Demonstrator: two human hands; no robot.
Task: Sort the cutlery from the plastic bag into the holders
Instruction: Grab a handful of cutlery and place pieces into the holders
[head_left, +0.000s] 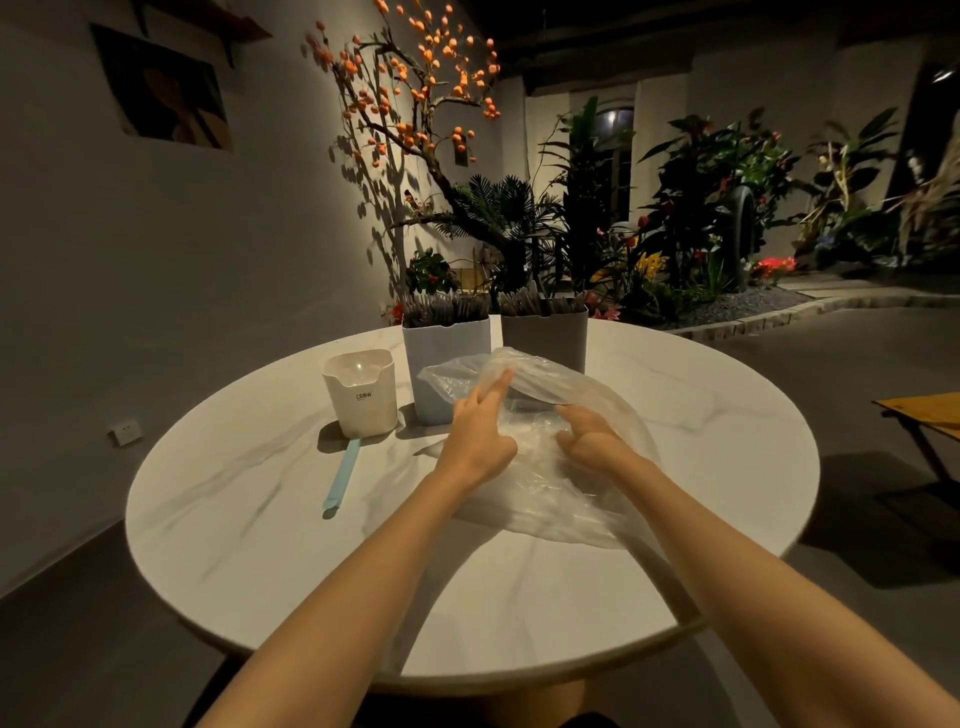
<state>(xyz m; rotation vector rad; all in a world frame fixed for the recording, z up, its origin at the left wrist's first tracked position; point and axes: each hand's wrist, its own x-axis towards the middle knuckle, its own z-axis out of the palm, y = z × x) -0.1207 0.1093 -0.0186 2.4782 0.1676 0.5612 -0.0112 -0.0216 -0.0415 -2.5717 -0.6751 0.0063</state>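
Both bare forearms reach in from the near edge of the round white table (234, 545). The left hand (480, 436) lifts the upper film of the clear plastic bag (561, 493), its first two fingers stretched out along the raised edge. The right hand (592, 439) is pushed into the bag's mouth, fingers curled among the crumpled plastic; I cannot tell whether it grips anything. To the left lies a pale blue utensil (343, 480). Beyond stand a small white holder (361, 400), a light blue holder (441, 358) and a grey holder (545, 338), the last two packed with dark cutlery.
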